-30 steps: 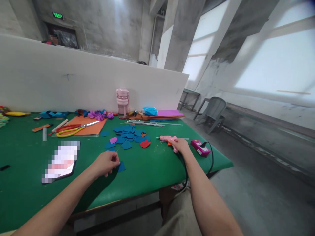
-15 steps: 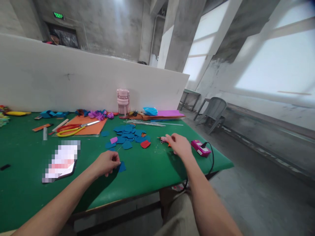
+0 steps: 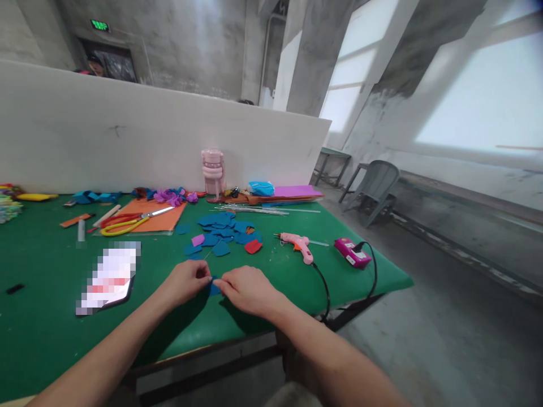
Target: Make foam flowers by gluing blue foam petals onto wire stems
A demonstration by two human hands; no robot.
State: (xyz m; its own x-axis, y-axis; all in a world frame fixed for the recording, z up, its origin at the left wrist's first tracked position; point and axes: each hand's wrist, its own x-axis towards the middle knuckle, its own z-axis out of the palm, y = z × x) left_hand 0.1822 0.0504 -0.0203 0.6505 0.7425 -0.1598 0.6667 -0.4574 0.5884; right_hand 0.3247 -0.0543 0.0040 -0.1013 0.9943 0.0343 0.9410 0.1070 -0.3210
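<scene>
My left hand [image 3: 189, 278] is closed in a pinch at the table's near side, on a small blue piece [image 3: 215, 288] of what looks like felt or crepe paper. A thin wire [image 3: 207, 255] sticks up from those fingers. From the other side, my right hand [image 3: 248, 289] pinches the same blue piece, its fingertips almost meeting the left ones. Most of the piece is hidden by the fingers. Just beyond lies a loose heap of cut blue pieces [image 3: 220, 233], with a red piece [image 3: 253, 246] and a purple piece [image 3: 197, 240]. A pink hot glue gun [image 3: 299, 246] rests to the right.
Scissors [image 3: 139, 220] lie on an orange sheet [image 3: 167, 221] at the left, behind a phone [image 3: 108, 280]. Thin wires [image 3: 254, 210] and a pink bottle [image 3: 212, 172] are near the white partition [image 3: 148, 130]. A magenta power box [image 3: 353, 253] with a black cord sits at the right edge.
My right hand has let go of the glue gun, which now lies on the table, and has moved left to the blue piece. My left hand has barely moved.
</scene>
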